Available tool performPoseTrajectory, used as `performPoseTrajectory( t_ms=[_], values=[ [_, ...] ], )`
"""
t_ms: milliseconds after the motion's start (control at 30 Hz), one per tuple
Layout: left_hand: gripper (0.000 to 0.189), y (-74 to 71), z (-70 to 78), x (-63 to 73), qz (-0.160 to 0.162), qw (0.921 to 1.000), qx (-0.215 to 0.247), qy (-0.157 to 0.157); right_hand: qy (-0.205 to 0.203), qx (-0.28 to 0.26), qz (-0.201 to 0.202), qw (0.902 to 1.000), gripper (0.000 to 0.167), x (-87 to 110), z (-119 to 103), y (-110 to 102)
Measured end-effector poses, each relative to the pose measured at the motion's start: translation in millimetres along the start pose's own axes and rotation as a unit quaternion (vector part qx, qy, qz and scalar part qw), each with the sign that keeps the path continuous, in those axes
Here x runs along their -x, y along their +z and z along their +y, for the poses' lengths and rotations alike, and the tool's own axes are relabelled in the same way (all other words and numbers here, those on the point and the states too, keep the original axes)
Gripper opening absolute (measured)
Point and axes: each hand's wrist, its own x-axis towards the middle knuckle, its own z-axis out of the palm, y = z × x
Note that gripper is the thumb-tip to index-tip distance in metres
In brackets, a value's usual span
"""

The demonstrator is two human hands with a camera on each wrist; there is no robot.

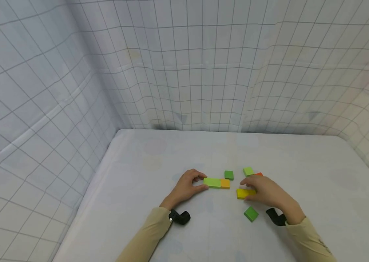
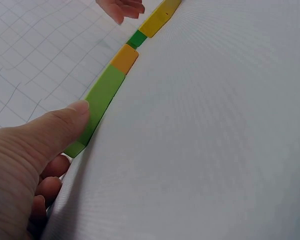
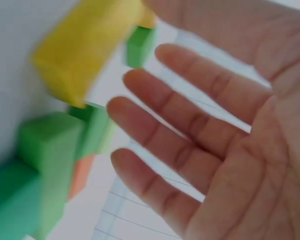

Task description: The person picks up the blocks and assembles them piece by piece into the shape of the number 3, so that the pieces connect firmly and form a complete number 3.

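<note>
At table (image 1: 158, 153): left hand (image 1: 186, 186) pinching lime block (image 1: 212, 183), right hand (image 1: 268, 191) spread near yellow block (image 1: 243, 194).

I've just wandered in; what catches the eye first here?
Probably the bright colours on the white table: near its middle, the left hand pinches a light-green block, with an orange block at its right end. To their right, the right hand is spread close to a yellow block. Nearer the person, a green block lies turned at an angle.
</note>
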Motion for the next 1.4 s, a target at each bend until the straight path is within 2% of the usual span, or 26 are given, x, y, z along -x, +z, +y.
performPoseTrajectory(
  t_ms=[100,233,333,633,1000,1100,1300,1400],
  values=[
    [0.033,0.3,0.1,-0.5,-0.003,1.0,0.001,-0.002,0.003,-0.03,-0.022,0.9993,0.034,5.5,-5,-8],
    [0.033,0.4,0.1,-0.6,-0.003,1.0,0.001,-0.004,0.013,-0.076,-0.089,0.993,0.039,12.3,-9,-11],
    [0.033,0.3,0.2,-0.4,-0.001,1.0,0.0,-0.004,0.003,-0.079,-0.119,0.9897,0.041,14.7,-11,-8],
    [0.033,-0.7,0.8,0.6,-0.003,1.0,0.003,-0.007,-0.018,-0.072,-0.119,0.9901,0.027,8.8,-19,5],
    [0.032,-0.6,1.4,1.1,-0.003,0.9999,0.01,0.0,-0.002,-0.069,-0.116,0.9909,0.027,11.9,-21,5],
    [0.032,-0.4,1.2,1.3,-0.003,0.9999,0.01,0.001,0.014,-0.074,-0.123,0.9896,0.03,13.7,-21,3],
    [0.032,-0.8,1.6,0.8,-0.006,0.9999,0.01,0.0,0.071,-0.06,-0.133,0.9869,0.036,19.4,-21,0],
    [0.032,-0.9,1.3,0.7,-0.005,0.9999,0.009,-0.001,0.074,-0.048,-0.129,0.9877,0.036,20.2,-22,0]
  ],
)
